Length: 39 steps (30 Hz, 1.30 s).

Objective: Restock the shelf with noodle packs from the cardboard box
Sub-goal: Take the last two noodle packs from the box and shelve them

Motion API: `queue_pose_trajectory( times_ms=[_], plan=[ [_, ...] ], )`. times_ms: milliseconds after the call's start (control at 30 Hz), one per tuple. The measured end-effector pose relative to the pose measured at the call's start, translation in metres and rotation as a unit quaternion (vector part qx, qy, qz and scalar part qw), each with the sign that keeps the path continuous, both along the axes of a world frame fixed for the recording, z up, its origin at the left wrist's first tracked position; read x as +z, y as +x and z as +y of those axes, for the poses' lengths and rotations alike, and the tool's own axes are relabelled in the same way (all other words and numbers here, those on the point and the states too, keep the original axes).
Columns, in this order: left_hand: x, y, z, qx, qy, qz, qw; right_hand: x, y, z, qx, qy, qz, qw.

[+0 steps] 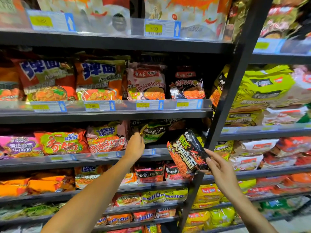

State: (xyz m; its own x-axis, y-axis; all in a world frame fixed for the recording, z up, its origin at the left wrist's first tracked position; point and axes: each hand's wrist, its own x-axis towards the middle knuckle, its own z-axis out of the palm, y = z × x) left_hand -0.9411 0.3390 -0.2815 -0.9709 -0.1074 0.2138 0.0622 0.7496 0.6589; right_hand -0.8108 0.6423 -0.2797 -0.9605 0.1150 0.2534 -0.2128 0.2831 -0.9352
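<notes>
At the right end of the third shelf point(107, 163), the right hand point(220, 170) grips a black noodle pack point(186, 153) by its lower corner, holding it tilted in front of the shelf's edge, not yet on the board. The left hand point(135, 146) reaches into the same bay and seems to pinch or push the edge of a dark green pack point(154, 132) standing at the back; its fingertips are hidden, so the exact hold is unclear. To place it well, the left hand should probably push the green pack upright and clear a slot, then the black pack can slide in face out behind the price strip point(151, 152). The slanting black upright point(223, 105) stands just beside the pack and could snag its corner. An orange pack point(106, 140) crowds the bay from the left. No cardboard box is in view.
</notes>
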Motion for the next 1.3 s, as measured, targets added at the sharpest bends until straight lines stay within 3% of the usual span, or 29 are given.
queue_pose_trajectory(
  times_ms=[100,367,533,600,667,767,900,1133,1200,1300],
  plan=[
    [0.002,-0.009,-0.004,0.054,-0.001,-0.029,0.998,0.007,-0.004,-0.005,0.002,-0.002,-0.002,1.000],
    [0.018,-0.004,0.006,0.103,0.123,-0.099,0.982,0.040,-0.048,-0.024,-0.038,0.076,0.034,0.996],
    [0.023,0.024,0.021,0.089,0.309,-0.048,0.946,0.056,-0.075,-0.035,-0.047,0.158,0.041,0.985],
    [0.016,0.048,0.026,0.075,0.324,-0.021,0.943,0.062,-0.090,-0.038,-0.044,0.182,0.033,0.982],
    [0.008,0.073,0.032,0.026,0.279,0.039,0.959,0.070,-0.103,-0.042,-0.049,0.206,0.015,0.977],
    [-0.007,0.083,0.034,-0.090,0.076,0.120,0.986,0.083,-0.121,-0.048,-0.061,0.232,-0.032,0.970],
    [-0.014,0.063,0.024,-0.134,-0.179,0.069,0.972,0.086,-0.148,-0.051,-0.092,0.226,-0.121,0.962],
    [-0.004,0.039,0.014,-0.129,-0.296,-0.061,0.944,0.053,-0.175,-0.062,-0.133,0.182,-0.182,0.957],
    [-0.003,0.035,0.011,-0.126,-0.297,-0.081,0.943,0.036,-0.168,-0.064,-0.159,0.176,-0.143,0.961],
    [-0.008,0.026,0.007,-0.126,-0.294,-0.092,0.943,0.010,-0.151,-0.071,-0.135,0.298,-0.023,0.945]
  ],
)
